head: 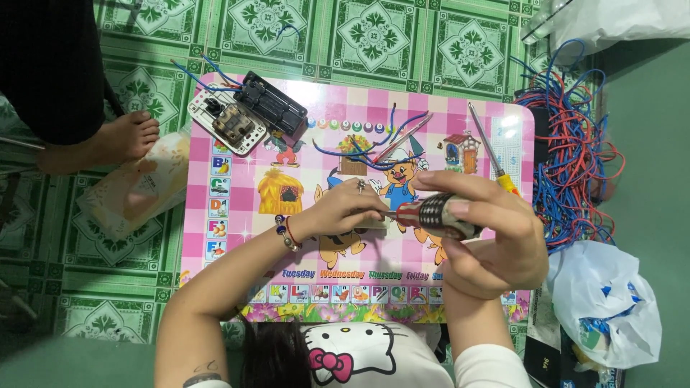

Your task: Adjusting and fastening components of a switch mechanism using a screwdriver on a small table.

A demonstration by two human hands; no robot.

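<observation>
Two hands meet over the pink table's (pixel 215 108) middle.

Right hand (pixel 496 244) grips a striped-handled screwdriver (pixel 435 215) lying sideways, tip pointing left. Left hand (pixel 352 208) pinches a small part at that tip; the part is mostly hidden. A switch plate (pixel 226 122) sits at the far left corner, another screwdriver (pixel 492 151) near the far right edge.

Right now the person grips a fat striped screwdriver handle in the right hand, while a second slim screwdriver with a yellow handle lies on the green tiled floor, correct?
Not quite. The head view shows the slim yellow-handled screwdriver lying on the pink cartoon-printed table, near its right edge, not on the green tiled floor. The rest holds: the right hand grips the fat striped screwdriver handle.
</observation>
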